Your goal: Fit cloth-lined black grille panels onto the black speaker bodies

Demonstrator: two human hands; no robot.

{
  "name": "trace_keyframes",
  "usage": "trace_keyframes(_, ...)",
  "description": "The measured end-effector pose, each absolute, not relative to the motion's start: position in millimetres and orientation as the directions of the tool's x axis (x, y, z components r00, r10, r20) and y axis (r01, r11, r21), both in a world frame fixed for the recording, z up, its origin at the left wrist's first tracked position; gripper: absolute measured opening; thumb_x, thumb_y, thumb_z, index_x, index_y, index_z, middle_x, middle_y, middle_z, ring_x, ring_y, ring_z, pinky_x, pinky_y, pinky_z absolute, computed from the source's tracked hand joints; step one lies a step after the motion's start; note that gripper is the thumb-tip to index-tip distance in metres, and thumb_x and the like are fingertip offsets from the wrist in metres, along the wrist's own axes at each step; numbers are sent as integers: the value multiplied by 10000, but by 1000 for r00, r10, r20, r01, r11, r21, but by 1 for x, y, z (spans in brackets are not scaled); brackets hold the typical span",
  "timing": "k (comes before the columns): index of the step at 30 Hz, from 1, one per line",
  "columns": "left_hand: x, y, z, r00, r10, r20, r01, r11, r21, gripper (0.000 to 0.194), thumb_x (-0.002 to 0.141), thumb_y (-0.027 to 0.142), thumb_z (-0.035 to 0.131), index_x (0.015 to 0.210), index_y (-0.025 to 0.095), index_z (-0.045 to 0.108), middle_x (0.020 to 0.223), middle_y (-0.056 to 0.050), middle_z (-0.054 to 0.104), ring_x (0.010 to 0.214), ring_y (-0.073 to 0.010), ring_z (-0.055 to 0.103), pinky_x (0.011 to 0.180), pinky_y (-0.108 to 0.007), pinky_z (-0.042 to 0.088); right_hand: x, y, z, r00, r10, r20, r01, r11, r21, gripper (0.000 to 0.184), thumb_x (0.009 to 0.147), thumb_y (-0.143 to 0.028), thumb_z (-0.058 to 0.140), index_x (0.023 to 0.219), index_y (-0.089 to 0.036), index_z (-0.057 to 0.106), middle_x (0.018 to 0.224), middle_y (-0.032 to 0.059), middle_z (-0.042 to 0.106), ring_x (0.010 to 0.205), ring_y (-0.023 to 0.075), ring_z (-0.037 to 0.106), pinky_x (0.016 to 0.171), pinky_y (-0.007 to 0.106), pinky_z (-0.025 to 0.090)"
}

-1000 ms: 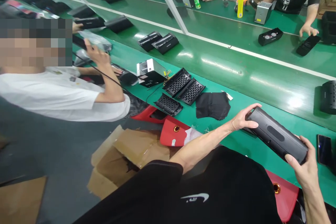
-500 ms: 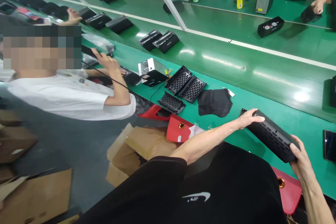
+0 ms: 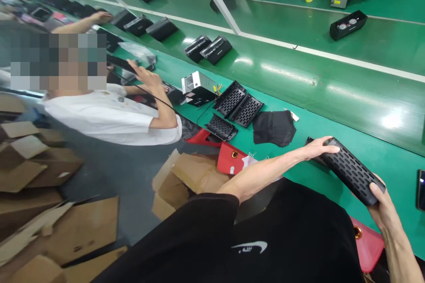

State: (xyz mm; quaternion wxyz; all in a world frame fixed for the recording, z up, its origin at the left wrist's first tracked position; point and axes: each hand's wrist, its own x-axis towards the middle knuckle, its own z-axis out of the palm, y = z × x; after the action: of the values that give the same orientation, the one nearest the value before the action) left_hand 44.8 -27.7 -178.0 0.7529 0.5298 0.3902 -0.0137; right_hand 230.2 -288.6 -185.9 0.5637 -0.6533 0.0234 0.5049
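Observation:
Between my two hands is a long black speaker housing (image 3: 353,170) with rows of slots facing up. My left hand (image 3: 320,148) grips its far left end, thumb on top. The near right end is in my right hand (image 3: 380,196), thumb over the slotted face and the other fingers mostly hidden beneath. Under and behind my left hand a dark piece (image 3: 312,141) lies on the green bench, partly covered. Left of it are a black cloth sheet (image 3: 274,128) and slotted black shells (image 3: 247,109), with a smaller slotted panel (image 3: 222,127) nearer the edge.
A silver-and-black box (image 3: 199,88) stands beyond the shells. Finished-looking black units (image 3: 215,50) sit on the green conveyor (image 3: 282,70). A co-worker in a white shirt (image 3: 109,119) sits to the left. An open carton (image 3: 195,177) is on the floor; a phone (image 3: 421,189) lies at right.
The speaker housing has been rolled in my hands, so its slotted face now points more upward. Both hands keep their hold. The view has shifted slightly.

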Motion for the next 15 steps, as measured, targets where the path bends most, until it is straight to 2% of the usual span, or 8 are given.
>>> trace_keyframes(3,50,-23,-182,690,376,-619,454,441,774,1120,700,701,835,1634,220,445,1710,-152,404,1573,-369,399,1312,-520,279,230,-283,-189,484,509,-712,-624,-370,-688,735,609,-514,957,1237,-265,667,1238,81,721,1081,344,708,996,636,570)
trace_keyframes(7,46,-14,-182,793,284,-539,382,457,803,1154,711,649,868,1679,276,361,1753,-112,326,1610,-340,343,1299,-482,319,231,-280,-187,383,502,-775,-682,-413,-604,692,683,-562,915,1261,-272,667,1382,107,673,1138,367,697,980,651,573)
trace_keyframes(9,45,-10,-180,816,297,-496,348,434,831,1127,727,618,871,1679,299,360,1730,-106,377,1586,-338,389,1281,-483,348,229,-284,-186,361,545,-757,-655,-430,-621,687,719,-560,897,1303,-289,657,1431,104,653,1226,371,667,1014,631,561)
trace_keyframes(12,51,-4,-179,812,330,-482,343,397,851,1068,743,632,854,1657,302,409,1663,-111,485,1531,-349,467,1263,-505,367,227,-286,-186,382,583,-717,-579,-455,-677,674,730,-535,896,1310,-291,657,1384,91,678,1283,363,635,1055,599,546)
trace_keyframes(15,59,3,-180,766,413,-493,338,393,855,1042,777,694,807,1662,338,388,1709,-119,412,1580,-364,388,1237,-530,387,238,-267,-191,376,578,-724,-586,-457,-669,638,746,-564,864,1276,-269,667,1351,105,676,1230,383,647,988,640,576)
